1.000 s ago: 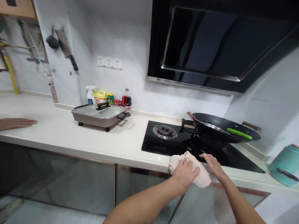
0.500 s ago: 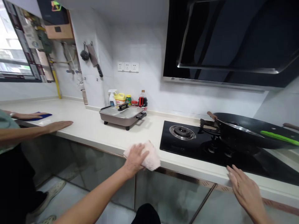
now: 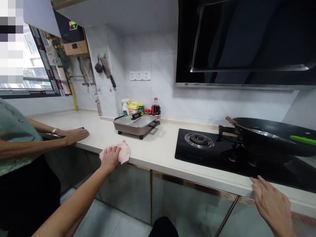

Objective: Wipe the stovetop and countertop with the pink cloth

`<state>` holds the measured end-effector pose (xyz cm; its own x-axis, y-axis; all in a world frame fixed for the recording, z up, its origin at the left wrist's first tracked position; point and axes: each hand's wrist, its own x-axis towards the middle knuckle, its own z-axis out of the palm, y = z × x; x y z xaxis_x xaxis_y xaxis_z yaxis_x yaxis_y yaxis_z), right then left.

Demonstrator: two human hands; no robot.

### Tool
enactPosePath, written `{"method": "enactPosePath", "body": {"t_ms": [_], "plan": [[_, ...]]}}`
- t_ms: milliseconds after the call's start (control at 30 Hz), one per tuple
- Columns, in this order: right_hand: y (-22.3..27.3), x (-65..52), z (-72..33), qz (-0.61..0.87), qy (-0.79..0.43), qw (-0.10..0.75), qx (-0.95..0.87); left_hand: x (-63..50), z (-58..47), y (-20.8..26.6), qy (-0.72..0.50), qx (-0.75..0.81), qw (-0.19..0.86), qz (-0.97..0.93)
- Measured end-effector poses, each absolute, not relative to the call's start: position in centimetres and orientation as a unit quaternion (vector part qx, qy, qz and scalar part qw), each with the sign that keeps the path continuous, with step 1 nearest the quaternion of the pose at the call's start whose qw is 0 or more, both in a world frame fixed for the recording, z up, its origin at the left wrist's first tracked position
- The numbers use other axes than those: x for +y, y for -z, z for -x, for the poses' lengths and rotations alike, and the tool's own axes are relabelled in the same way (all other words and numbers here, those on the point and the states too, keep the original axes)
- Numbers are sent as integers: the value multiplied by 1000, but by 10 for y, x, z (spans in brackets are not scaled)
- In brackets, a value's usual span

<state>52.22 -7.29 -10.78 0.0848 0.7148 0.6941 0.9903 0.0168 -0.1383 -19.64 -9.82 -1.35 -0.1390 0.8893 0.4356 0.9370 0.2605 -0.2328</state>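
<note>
My left hand (image 3: 110, 158) presses a pale pink cloth (image 3: 124, 153) onto the front edge of the white countertop (image 3: 153, 149), its fingers bent over the fabric. Just behind the cloth stands a brown electric pan (image 3: 130, 128) with a glass lid and black handles. My right hand (image 3: 271, 200) rests on the counter's front edge at the right, fingers stretched out and holding nothing. Close to its fingertips is the black glass gas hob (image 3: 209, 164).
A large black wok (image 3: 266, 138) with a green-handled utensil (image 3: 303, 140) sits on the hob. Spray bottle (image 3: 125, 107), yellow jug (image 3: 133, 107) and sauce bottle (image 3: 156, 108) stand behind the pan. A co-worker's hands (image 3: 76, 135) lie on the counter at left. A cleaver (image 3: 106, 67) hangs on the wall.
My left hand has slid the pink cloth leftward along the counter edge. My right hand stays on the edge. The co-worker's hands have come together, and the view has shifted slightly.
</note>
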Motion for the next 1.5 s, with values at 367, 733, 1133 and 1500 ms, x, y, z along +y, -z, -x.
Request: {"method": "enactPosePath", "body": {"t_ms": [367, 733, 1133, 1500], "plan": [[108, -69, -512, 688, 208, 321, -617, -93, 85, 29, 52, -670, 296, 679], [78, -76, -502, 671, -44, 417, -611, -66, -155, 59, 160, -503, 285, 800], [38, -110, -374, 488, -137, 309, -805, -57, -210, 78, 248, -403, 180, 862], [45, -73, -267, 571, 134, 164, -793, -23, -29, 21, 435, -469, 43, 767]]}}
